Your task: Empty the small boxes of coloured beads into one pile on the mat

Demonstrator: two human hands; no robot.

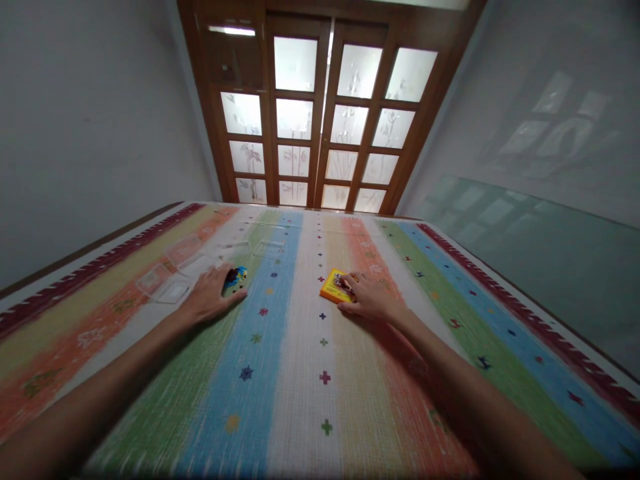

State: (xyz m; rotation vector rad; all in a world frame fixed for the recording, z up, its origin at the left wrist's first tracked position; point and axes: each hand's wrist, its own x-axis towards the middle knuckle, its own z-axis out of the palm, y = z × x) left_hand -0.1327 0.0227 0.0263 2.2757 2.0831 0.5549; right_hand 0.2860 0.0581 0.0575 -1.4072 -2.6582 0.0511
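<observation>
Broadly, the striped table [300,373] carries clear trays [173,280] at far left. The right hand [370,297] rests its fingertips on an orange plate [331,288] near centre, which bears only a few small bits. The left hand [207,300] lies flat against a blue piece [239,273]. I cannot tell whether either grips. The work looks barely begun.

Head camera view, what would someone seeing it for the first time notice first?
First the brightly striped cloth that fills the foreground, with both arms stretched over it. The left hand lies beside a small blue toy near clear plastic trays, and the right hand rests its fingers on a flat orange-yellow block. Behind, a wooden door with glowing frosted panes stands at the far end.
</observation>
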